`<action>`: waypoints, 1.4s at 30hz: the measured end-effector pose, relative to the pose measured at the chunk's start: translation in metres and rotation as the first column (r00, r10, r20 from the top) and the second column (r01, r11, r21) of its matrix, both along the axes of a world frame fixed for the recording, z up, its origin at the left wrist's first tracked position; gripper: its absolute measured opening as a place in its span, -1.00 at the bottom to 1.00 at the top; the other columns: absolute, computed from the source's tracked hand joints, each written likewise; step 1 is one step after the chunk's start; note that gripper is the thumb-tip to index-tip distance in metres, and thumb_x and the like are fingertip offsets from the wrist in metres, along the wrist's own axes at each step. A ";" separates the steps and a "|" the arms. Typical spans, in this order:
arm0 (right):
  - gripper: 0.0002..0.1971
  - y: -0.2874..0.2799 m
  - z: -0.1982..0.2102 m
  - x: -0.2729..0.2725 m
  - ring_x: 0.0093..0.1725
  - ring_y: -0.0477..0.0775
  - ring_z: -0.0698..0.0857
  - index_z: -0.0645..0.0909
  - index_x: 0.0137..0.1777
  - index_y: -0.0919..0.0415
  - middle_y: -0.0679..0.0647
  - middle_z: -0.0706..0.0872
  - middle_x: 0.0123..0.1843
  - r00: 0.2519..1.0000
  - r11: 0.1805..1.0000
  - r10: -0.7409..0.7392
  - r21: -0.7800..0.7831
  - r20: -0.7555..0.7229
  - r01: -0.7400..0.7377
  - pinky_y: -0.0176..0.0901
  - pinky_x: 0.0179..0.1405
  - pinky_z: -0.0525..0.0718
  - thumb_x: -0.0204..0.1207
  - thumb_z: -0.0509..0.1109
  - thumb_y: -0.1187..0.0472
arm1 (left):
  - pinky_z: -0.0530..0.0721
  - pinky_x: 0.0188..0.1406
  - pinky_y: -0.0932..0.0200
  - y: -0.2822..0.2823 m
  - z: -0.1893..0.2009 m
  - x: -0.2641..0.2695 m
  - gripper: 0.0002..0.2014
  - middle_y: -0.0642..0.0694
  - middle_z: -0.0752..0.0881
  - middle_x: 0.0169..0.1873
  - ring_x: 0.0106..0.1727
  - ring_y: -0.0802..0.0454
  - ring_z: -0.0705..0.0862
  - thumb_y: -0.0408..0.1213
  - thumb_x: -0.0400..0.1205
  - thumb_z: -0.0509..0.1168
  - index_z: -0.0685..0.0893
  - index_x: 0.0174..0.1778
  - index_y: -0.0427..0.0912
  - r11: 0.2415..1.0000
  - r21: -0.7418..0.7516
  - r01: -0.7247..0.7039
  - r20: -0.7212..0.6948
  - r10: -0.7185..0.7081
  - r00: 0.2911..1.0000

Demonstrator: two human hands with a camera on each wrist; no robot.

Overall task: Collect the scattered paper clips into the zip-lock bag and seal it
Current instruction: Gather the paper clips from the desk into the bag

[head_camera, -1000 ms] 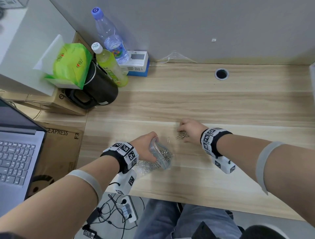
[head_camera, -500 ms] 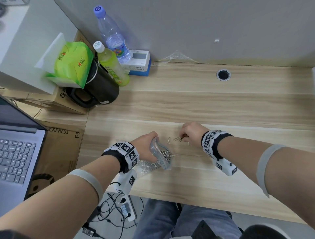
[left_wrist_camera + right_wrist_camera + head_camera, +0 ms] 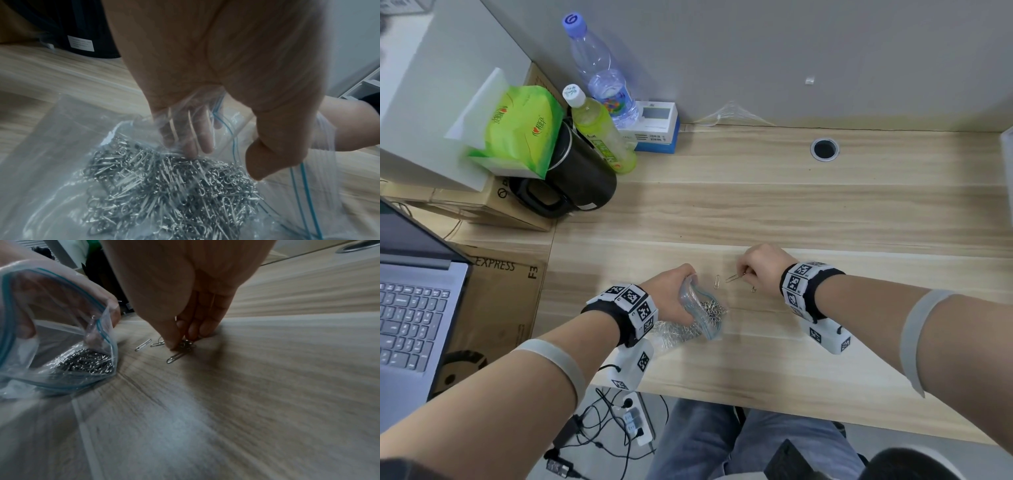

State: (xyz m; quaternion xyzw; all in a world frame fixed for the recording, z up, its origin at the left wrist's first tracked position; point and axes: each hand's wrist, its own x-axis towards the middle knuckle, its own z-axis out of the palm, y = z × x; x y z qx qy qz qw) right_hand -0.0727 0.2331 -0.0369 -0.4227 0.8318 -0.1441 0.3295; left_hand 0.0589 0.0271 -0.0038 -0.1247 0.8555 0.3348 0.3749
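A clear zip-lock bag [image 3: 700,310] with a blue seal line lies on the wooden desk [image 3: 825,212], its mouth open toward the right. My left hand [image 3: 671,294] grips the bag's rim [image 3: 232,129], thumb outside and fingers inside. A heap of silver paper clips [image 3: 168,191] fills the bag [image 3: 61,353]. My right hand [image 3: 748,270] pinches a small bunch of clips [image 3: 186,344] against the desk with thumb and fingertips. Loose clips lie beside it: one [image 3: 717,282] nearest the bag, one [image 3: 732,277] by the fingers, one [image 3: 753,289] near the wrist.
At the back left stand a black kettle [image 3: 571,181], a green tissue pack [image 3: 520,128], two bottles [image 3: 602,78] and a white box [image 3: 654,125]. A laptop [image 3: 410,308] sits at the left. A cable hole [image 3: 824,149] is in the desk behind.
My right hand slid a little toward the bag and gathered the clip pile under its fingers, leaving a few single clips spread on the desk. The left hand and the bag stayed put.
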 end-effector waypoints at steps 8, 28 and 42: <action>-0.88 -0.027 0.024 0.005 -0.34 -0.27 0.64 0.80 -0.13 0.17 -0.19 0.71 -0.31 0.956 0.987 -0.103 -0.091 0.273 0.132 -0.62 -0.33 0.50 0.43 0.46 0.34 | 0.60 -0.45 0.13 0.001 0.005 -0.003 -0.36 -0.08 0.66 -0.23 -0.36 0.02 0.60 -0.29 0.29 0.58 0.42 0.23 -0.03 1.000 0.000 0.011 -0.005 -0.011 1.000; -0.75 -0.013 0.024 -0.005 -0.09 -0.03 0.69 0.71 0.08 0.09 -0.08 0.72 -0.07 0.978 0.989 -0.145 -0.015 0.148 0.149 -0.16 0.06 0.70 0.43 0.38 0.32 | 0.46 -0.60 0.34 -0.002 0.008 -0.001 -0.40 -0.03 0.59 -0.28 -0.42 0.09 0.52 -0.35 0.32 0.56 0.44 0.21 -0.04 1.000 0.009 0.021 -0.018 -0.021 1.000; -0.72 0.008 -0.003 -0.005 0.18 0.11 0.66 0.77 0.17 0.16 0.09 0.69 0.16 0.990 0.990 0.105 0.082 0.096 -0.113 -0.32 0.06 0.43 0.49 0.42 0.32 | 0.48 -0.60 0.32 0.000 0.006 -0.001 -0.39 -0.01 0.60 -0.27 -0.41 0.07 0.53 -0.33 0.31 0.58 0.45 0.22 -0.05 1.000 -0.009 0.020 0.002 -0.020 1.000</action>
